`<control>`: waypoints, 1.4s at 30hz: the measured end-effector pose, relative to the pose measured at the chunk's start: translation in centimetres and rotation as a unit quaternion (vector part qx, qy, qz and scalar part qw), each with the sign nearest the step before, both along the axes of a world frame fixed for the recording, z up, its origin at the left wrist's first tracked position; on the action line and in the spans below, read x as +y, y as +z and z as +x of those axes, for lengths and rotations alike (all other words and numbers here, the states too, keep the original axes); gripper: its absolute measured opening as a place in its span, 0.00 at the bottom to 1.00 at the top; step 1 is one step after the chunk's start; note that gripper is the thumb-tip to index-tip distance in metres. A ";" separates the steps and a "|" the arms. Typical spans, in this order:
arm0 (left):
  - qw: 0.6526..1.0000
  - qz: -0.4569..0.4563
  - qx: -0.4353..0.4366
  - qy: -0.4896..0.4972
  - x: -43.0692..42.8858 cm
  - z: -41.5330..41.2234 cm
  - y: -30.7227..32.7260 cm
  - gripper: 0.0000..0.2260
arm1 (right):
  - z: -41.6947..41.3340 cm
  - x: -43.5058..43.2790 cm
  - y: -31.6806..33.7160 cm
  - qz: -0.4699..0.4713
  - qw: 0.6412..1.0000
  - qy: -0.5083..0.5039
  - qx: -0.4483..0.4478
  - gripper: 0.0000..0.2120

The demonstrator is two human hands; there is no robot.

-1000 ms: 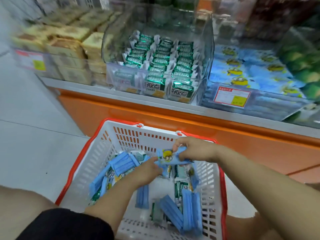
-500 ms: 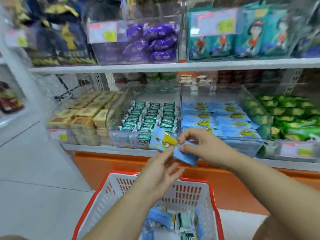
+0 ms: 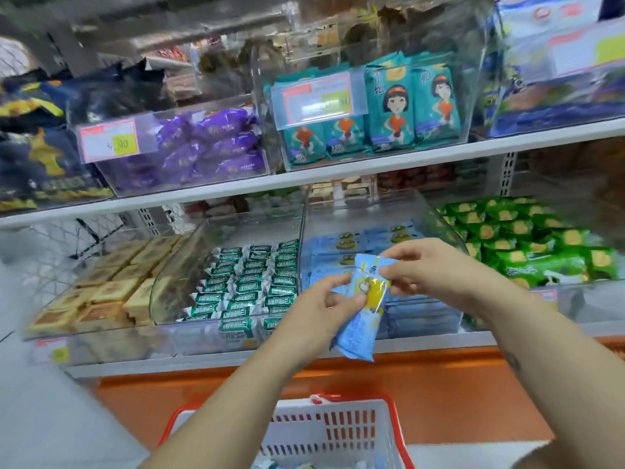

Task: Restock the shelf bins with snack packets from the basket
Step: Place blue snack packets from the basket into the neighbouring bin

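1. Both hands hold one packet (image 3: 362,316) upright before the shelf. The left hand (image 3: 318,309) curls round its middle and the right hand (image 3: 429,269) pinches its top, probably squaring it for placing.
2. Just behind, the clear bin (image 3: 355,214) holds matching blue packets, its likely destination.
3. Below sits the basket (image 3: 338,431).
4. That packet is light blue with a yellow cartoon figure.

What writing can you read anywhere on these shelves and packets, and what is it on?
"4.90", faint: purple bin's price tag.
Blurred, unreadable: teal bin's price tag.
Too blurred: lettering on the green-and-white packets.
Too blurred: print on the held blue packet.
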State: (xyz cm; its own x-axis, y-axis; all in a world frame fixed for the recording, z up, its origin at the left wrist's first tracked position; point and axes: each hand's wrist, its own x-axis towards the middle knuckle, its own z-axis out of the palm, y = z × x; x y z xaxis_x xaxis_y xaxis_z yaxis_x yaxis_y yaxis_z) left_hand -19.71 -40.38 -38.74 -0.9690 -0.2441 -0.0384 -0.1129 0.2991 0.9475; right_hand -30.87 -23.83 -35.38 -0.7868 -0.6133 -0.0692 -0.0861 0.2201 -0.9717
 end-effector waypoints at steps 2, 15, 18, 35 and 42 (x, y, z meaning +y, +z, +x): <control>0.990 -0.130 0.029 0.046 -0.1 -1.2 0.1 0.21 | -0.6 0.2 -0.9 -0.032 0.997 -0.050 -0.038 0.05; 0.911 -0.402 0.093 -0.003 -1.3 -9.5 1.1 0.21 | -5.2 0.6 -1.3 -0.045 0.952 -0.256 0.162 0.09; 0.911 -0.406 0.071 0.018 -2.4 -13.1 0.1 0.19 | -6.5 1.3 -1.1 0.099 0.876 -0.314 0.353 0.09; 0.827 -0.560 0.049 -0.008 -2.3 -29.7 -3.7 0.06 | -9.9 1.2 -3.7 0.116 0.905 -0.305 0.273 0.11; 0.858 -0.502 0.015 -0.112 -2.5 -29.7 -4.5 0.11 | -10.3 1.3 -3.8 0.134 0.906 -0.293 0.273 0.13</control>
State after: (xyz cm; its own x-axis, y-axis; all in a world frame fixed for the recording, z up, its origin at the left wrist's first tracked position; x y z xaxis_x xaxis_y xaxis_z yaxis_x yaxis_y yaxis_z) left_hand -49.42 -42.87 -43.29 -0.9928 0.0521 0.1078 0.0731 0.9768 0.2015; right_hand -41.20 -22.55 -39.23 -0.9338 -0.0972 0.3442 -0.3300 0.6058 -0.7240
